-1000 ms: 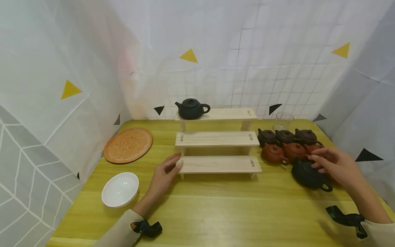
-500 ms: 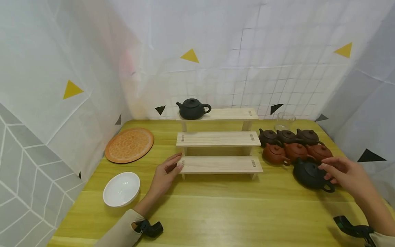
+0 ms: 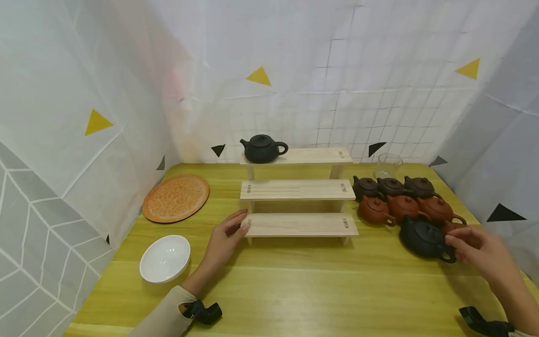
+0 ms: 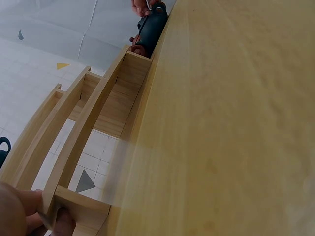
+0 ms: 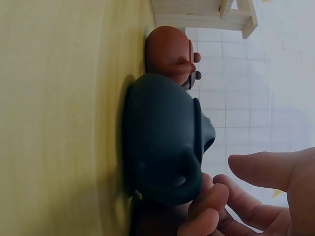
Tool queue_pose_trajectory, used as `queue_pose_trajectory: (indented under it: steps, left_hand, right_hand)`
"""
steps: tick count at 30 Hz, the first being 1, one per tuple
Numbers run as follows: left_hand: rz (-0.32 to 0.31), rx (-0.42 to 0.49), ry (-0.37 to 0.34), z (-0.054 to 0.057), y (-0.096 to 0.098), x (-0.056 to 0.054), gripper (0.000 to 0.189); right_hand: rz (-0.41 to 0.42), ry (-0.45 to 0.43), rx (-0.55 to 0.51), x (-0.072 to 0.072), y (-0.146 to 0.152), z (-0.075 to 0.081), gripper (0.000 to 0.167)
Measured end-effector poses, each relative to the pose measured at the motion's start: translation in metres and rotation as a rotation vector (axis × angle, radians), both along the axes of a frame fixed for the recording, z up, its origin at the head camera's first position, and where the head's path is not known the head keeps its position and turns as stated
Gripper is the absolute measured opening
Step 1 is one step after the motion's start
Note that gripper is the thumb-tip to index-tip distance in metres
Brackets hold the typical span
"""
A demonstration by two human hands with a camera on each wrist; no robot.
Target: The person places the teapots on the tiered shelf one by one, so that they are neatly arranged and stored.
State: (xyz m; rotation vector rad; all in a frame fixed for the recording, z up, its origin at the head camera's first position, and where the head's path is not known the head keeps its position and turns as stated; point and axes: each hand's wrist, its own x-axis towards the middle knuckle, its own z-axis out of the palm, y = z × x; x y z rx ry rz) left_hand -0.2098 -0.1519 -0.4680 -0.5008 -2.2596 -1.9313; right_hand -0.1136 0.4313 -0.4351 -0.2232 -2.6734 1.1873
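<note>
My left hand (image 3: pixel 227 238) grips the left end of a three-step wooden display stand (image 3: pixel 301 224) at its lowest step, thumb above and fingers beneath in the left wrist view. On the top step sits a black teapot (image 3: pixel 261 149). Over at the right, my right hand (image 3: pixel 484 250) hovers beside the handle of a second black teapot (image 3: pixel 423 238) standing on the table. Its thumb (image 5: pixel 256 167) stays apart from the bent fingers, whose tips come right up to that handle in the right wrist view. A reddish teapot (image 3: pixel 454 226) is partly hidden behind the hand and black teapot.
Reddish-brown teapots (image 3: pixel 374 209) and dark brown teapots (image 3: pixel 391 186) stand in two rows right of the stand. Behind them is a clear glass (image 3: pixel 388 164). A white bowl (image 3: pixel 165 259) and a round orange patterned mat (image 3: pixel 176 198) lie at the left of the table (image 3: pixel 294 290).
My right hand has moved right and toward me, from over the black teapot's lid to beside its handle, uncovering more of the reddish teapots. The left hand stays on the stand.
</note>
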Motion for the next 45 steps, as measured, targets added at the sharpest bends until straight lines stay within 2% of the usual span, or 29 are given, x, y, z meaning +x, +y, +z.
queue_pose_trajectory:
  steps: [8, 15, 19, 23, 29, 38, 45]
  left_hand:
    - [0.009, -0.008, 0.018, -0.002, -0.001, 0.0, 0.041]
    - [0.014, -0.008, 0.007, -0.002, 0.0, 0.001, 0.04]
    - [0.006, -0.003, 0.005, -0.001, 0.0, 0.001, 0.04]
    - [0.006, -0.009, 0.003, -0.001, 0.0, 0.0, 0.04]
    - [0.012, -0.01, -0.001, -0.001, 0.0, -0.001, 0.039]
    - [0.004, 0.002, 0.001, 0.001, -0.001, 0.0, 0.039]
    - [-0.001, -0.001, 0.002, 0.001, 0.0, 0.0, 0.04]
  right_hand:
    - [-0.07, -0.078, -0.016, 0.0, 0.008, -0.007, 0.04]
    - [-0.069, -0.119, -0.048, 0.0, 0.011, -0.011, 0.038]
    - [-0.075, -0.139, -0.114, 0.003, 0.011, -0.012, 0.038]
    - [-0.063, -0.128, -0.166, 0.004, 0.01, -0.012, 0.036]
    - [-0.05, -0.153, -0.185, 0.005, 0.013, -0.011, 0.036]
    - [0.05, -0.249, -0.368, 0.005, 0.016, -0.016, 0.023]
    - [0.057, -0.231, -0.35, 0.005, 0.015, -0.019, 0.022]
